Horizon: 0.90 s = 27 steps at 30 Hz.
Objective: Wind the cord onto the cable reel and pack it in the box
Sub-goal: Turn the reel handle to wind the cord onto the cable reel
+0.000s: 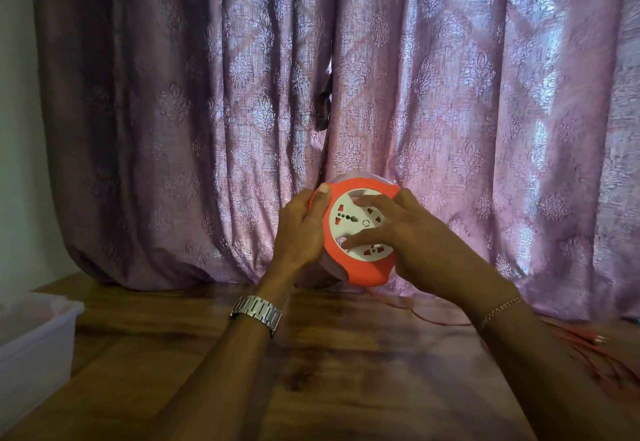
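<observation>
A round cable reel with an orange rim and a white socket face is held up above the wooden table, its face toward me. My left hand grips its left rim, thumb on the top edge. My right hand lies on the white face with fingers spread across it, fingertips pressed into the disc. An orange cord drops from under the reel onto the table and runs right, ending in a loose heap at the right edge. A white plastic box stands open at the left edge.
A purple patterned curtain hangs right behind the reel and reaches the table. The wooden table spreads between the box and the cord heap. A pale wall is at the far left.
</observation>
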### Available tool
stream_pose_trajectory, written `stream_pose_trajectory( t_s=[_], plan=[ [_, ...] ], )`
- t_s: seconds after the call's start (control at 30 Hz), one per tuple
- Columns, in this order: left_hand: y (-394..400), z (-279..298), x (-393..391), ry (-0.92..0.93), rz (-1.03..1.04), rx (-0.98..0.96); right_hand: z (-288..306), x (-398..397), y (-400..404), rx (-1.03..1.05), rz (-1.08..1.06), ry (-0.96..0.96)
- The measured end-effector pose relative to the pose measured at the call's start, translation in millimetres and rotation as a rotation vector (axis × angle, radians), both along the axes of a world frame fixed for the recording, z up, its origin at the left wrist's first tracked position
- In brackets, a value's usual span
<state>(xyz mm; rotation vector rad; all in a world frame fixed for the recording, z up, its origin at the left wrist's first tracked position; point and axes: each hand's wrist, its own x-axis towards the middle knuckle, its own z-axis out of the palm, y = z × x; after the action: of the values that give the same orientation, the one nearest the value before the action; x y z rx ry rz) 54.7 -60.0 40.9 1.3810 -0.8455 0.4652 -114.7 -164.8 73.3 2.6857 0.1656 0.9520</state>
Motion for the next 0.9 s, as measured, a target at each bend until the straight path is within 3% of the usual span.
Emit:
stream_pose_trajectory(
  t_s=[0.23, 0.5, 0.63, 0.83, 0.9],
  plan=[
    [-0.6, 0.3, -5.0, -0.011, -0.014, 0.000, -4.6, 1.8, 2.2, -0.072, -0.086, -0.110],
    [-2.1, 0.9, -19.2, -0.095, 0.071, 0.070, -12.1, 11.3, -5.4, 0.177, -0.320, -0.368],
    [0.3, 2.3, -21.0, -0.085, 0.057, 0.052, -11.7, 11.8, -5.1, 0.125, -0.328, -0.401],
    [1.9, 3.3, -17.8, -0.056, 0.050, 0.023, -3.2, 3.7, -2.6, 0.084, -0.069, -0.415],
    [2.3, 3.8, -17.2, -0.057, 0.050, 0.024, 0.5, 1.5, -9.2, 0.049, 0.015, -0.299]
  ],
)
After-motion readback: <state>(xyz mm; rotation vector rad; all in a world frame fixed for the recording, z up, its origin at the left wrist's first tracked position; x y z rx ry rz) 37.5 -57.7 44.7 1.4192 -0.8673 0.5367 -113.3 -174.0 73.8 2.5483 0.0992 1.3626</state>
